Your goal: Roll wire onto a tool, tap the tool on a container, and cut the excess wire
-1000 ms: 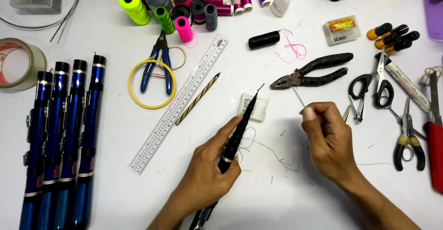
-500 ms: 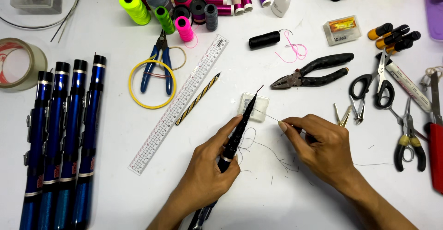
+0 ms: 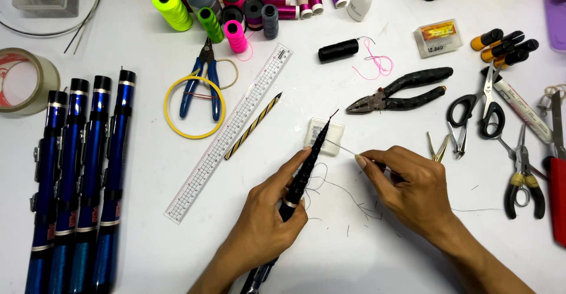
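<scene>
My left hand (image 3: 268, 217) grips a thin black tapered rod (image 3: 306, 167) that points up and to the right, its fine tip over a small clear plastic box (image 3: 336, 138). My right hand (image 3: 410, 191) pinches a thin metal needle or wire (image 3: 341, 147) between thumb and forefinger, its free end pointing left and touching the rod near the tip. Loose bits of dark thread (image 3: 342, 194) lie on the white table between my hands.
Several blue rod sections (image 3: 76, 182) lie at left beside a tape roll (image 3: 23, 81). A clear ruler (image 3: 230, 132), striped pencil (image 3: 253, 126), blue cutters (image 3: 203, 81), thread spools (image 3: 236, 8), black pliers (image 3: 401, 90), scissors (image 3: 480, 102) and more tools at right.
My right hand has moved left from near the small tweezers toward the rod, bringing the thin needle up to the rod's tip. My left hand and the rod have stayed put.
</scene>
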